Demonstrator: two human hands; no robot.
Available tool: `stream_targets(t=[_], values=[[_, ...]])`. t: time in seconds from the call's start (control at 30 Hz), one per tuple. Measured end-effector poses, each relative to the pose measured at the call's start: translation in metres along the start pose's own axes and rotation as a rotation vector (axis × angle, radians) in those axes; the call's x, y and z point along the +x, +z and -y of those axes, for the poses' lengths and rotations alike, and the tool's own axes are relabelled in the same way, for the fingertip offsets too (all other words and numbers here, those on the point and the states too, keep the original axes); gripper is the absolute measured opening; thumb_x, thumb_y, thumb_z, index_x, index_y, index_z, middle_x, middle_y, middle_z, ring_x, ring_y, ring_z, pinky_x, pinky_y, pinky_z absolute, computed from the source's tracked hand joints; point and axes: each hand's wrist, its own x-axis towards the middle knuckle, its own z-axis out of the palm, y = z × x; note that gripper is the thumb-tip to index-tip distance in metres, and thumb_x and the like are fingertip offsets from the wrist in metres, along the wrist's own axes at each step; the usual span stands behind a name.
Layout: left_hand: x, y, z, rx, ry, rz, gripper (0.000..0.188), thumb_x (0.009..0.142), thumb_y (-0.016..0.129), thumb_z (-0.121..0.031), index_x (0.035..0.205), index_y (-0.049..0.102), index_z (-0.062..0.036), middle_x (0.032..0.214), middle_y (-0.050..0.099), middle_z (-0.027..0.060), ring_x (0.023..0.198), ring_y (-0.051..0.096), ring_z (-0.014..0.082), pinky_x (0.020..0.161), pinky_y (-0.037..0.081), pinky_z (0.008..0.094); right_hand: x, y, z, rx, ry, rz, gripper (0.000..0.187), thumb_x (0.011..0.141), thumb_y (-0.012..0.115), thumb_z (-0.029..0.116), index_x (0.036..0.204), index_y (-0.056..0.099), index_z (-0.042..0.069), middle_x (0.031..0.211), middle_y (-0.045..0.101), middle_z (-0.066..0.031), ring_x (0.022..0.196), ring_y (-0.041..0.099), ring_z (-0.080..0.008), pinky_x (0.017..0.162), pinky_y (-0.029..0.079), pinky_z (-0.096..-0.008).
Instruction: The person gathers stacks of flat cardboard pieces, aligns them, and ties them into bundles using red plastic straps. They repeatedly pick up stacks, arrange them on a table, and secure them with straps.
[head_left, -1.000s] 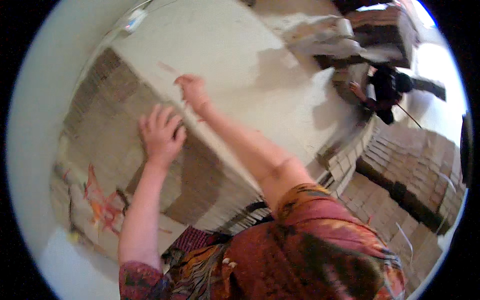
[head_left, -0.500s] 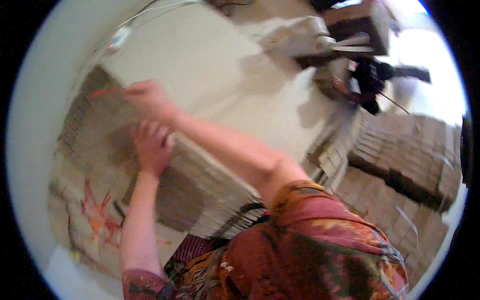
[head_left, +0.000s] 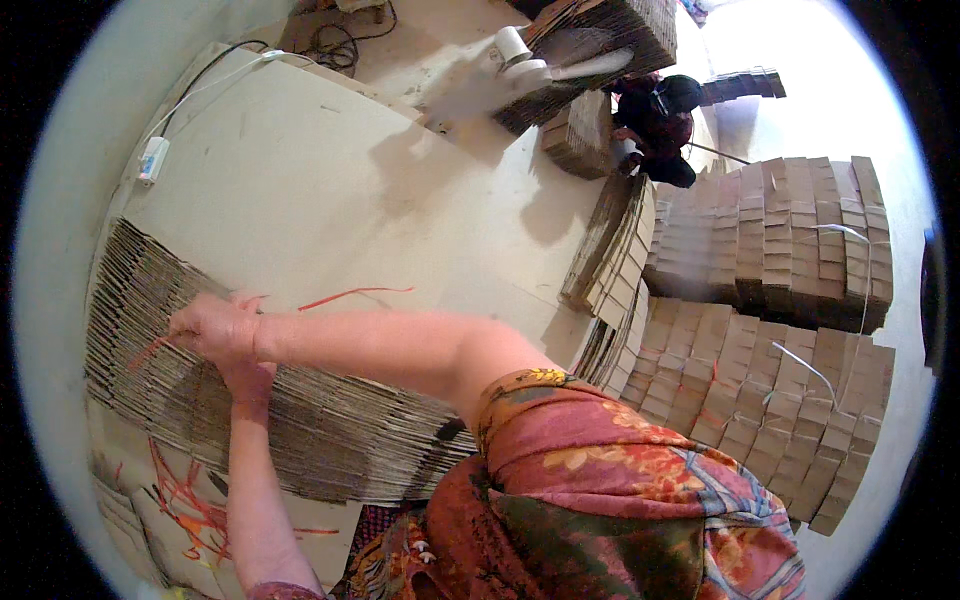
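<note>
A long row of folded cardboard sheets [head_left: 330, 425], packed edge to edge, runs across the lower left. Over it my right hand [head_left: 212, 325] is closed on a thin red strap [head_left: 150, 353], one end of which sticks out at the left. My left hand [head_left: 250, 377] is at the right hand's wrist, right above the cardboard; its fingers are mostly hidden behind the right hand. Beyond my right forearm, another length of red strap [head_left: 357, 293] shows against the pale floor; I cannot tell whether it is the same strap.
Loose red straps [head_left: 190, 505] lie in a tangle at lower left. Tall cardboard stacks [head_left: 770, 235] stand at right. A person in dark clothes [head_left: 655, 130] works at the far side, beside more cardboard [head_left: 578, 135]. A white power strip [head_left: 152, 160] lies by the left wall.
My right hand has moved left and nearer to me with the strap, now covering most of my left hand. The view has shifted and become sharper.
</note>
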Motion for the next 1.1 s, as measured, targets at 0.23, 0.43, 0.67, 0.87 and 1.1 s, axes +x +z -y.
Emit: stream_targets(t=[0.23,0.43,0.67,0.87,1.1], values=[[0.019,-0.032,-0.014,-0.048,-0.156,0.007,0.034,0.067,0.063,-0.03,0.096,0.059,-0.012,0.105,0.056,0.0091,0.106,0.046,0.0294,0.096,0.029,0.0441,-0.014,-0.007,-0.035,0.256,0.214,0.119,0.016,0.08,0.054,0.012,0.088,0.061,0.001,0.085,0.062,-0.0043,0.079,0.058,-0.0132,0.069,0.048,-0.0305],[0.02,-0.033,-0.01,0.106,-0.161,0.163,0.04,0.078,0.054,-0.035,0.112,0.056,-0.0131,0.121,0.049,0.0023,0.123,0.032,0.025,0.106,0.016,0.0479,-0.013,-0.032,-0.009,0.34,0.216,0.134,0.018,0.084,0.05,0.006,0.097,0.06,-0.001,0.088,0.064,-0.0055,0.078,0.059,-0.0104,0.069,0.049,-0.0273],[0.009,-0.015,0.002,0.127,-0.159,0.17,0.043,0.073,0.06,-0.039,0.112,0.057,-0.0195,0.131,0.042,-0.0035,0.127,0.03,0.0228,0.106,0.015,0.0476,-0.027,-0.028,-0.025,-0.055,-0.173,0.18,0.02,0.076,0.055,0.002,0.094,0.062,-0.002,0.087,0.065,-0.0117,0.079,0.059,-0.0158,0.072,0.048,-0.0312],[0.01,-0.029,-0.004,-0.027,-0.157,0.049,0.027,0.074,0.06,-0.033,0.097,0.062,-0.0184,0.122,0.049,-0.0029,0.122,0.034,0.0231,0.104,0.018,0.0509,-0.006,-0.036,-0.008,0.408,0.399,-0.106,0.01,0.081,0.056,0.004,0.085,0.062,-0.003,0.07,0.057,-0.0034,0.064,0.052,-0.0083,0.054,0.043,-0.0238],[0.007,-0.037,-0.002,-0.053,-0.1,0.019,0.021,0.074,0.056,-0.027,0.09,0.062,-0.0159,0.102,0.057,0.0023,0.112,0.043,0.0227,0.101,0.022,0.0494,-0.007,-0.018,0.045,0.225,0.305,0.044,0.013,0.085,0.054,0.007,0.09,0.061,-0.003,0.075,0.056,-0.0011,0.071,0.051,-0.0056,0.061,0.042,-0.0209]])
